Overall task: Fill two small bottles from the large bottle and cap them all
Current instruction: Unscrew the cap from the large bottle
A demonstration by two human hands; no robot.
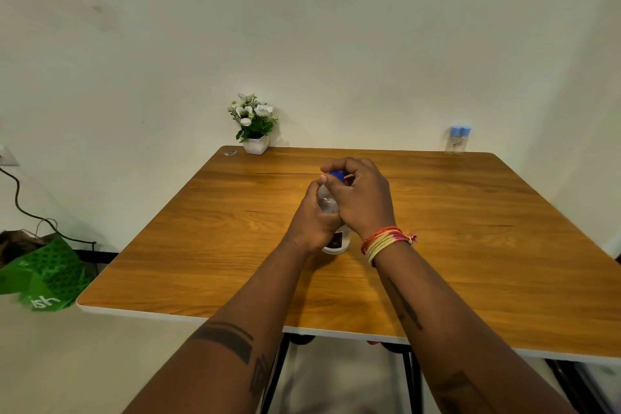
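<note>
Here the smooth, probably slippery large bottle (pixel 331 208) is gripped at its body by the left hand (pixel 314 222), while its blue cap (pixel 337 175) is pinched by the right hand (pixel 359 198).

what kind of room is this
Probably a plain room at home or in a small office: a wooden table against a bare wall, a small flower pot on it, and a green shopping bag on the floor.

One head-worn camera looks forward and down from close above the counter (pixel 470 245), facing the wall (pixel 336 44) behind.
</note>
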